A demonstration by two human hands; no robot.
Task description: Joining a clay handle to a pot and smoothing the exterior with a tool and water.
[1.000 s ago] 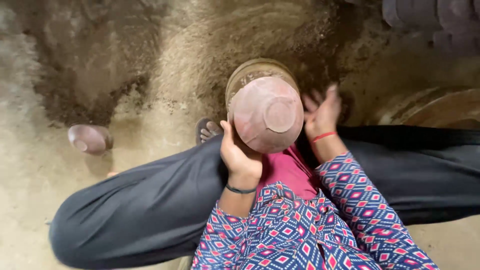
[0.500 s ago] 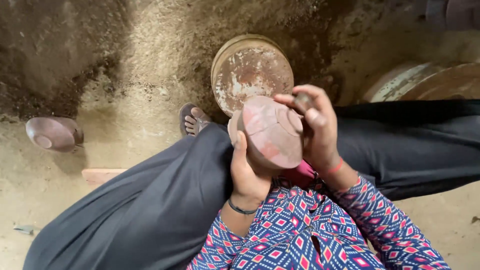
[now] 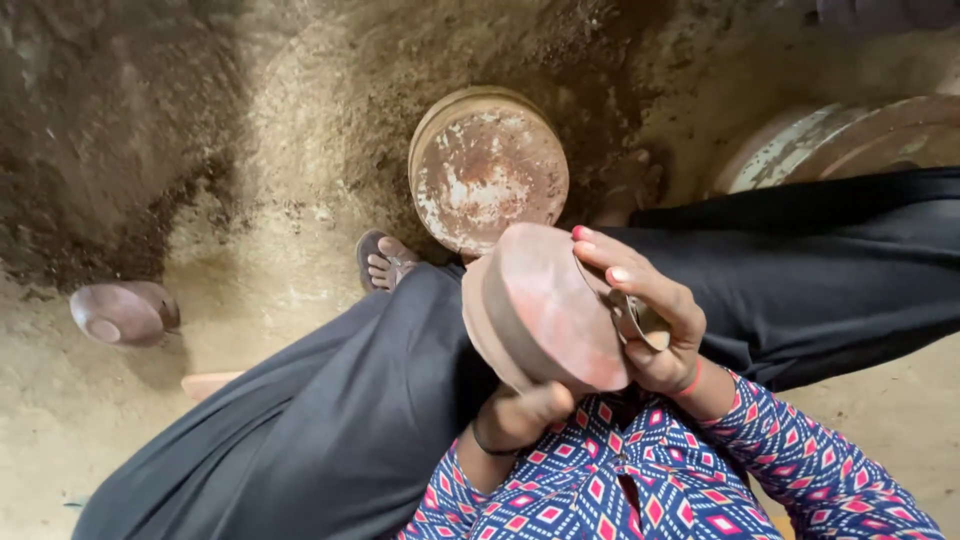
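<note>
A seated person's left hand (image 3: 525,415) cradles a reddish-brown round clay pot (image 3: 545,305) over the lap, fingers clamped beneath; the right hand (image 3: 650,320), fingers closed on a small metal scraper (image 3: 640,322), presses its rim; a slip could drop the pot onto the dirt floor (image 3: 270,200).

Earthen floor (image 3: 300,130): rusty round disc (image 3: 488,170) at upper centre, 1 clay pot (image 3: 124,312) at left, sandalled foot (image 3: 385,262) between.

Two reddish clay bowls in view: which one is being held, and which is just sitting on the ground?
The clay bowl over the lap is held, left hand beneath, right hand on its edge. The other bowl sits alone on the dirt floor, far left.
</note>
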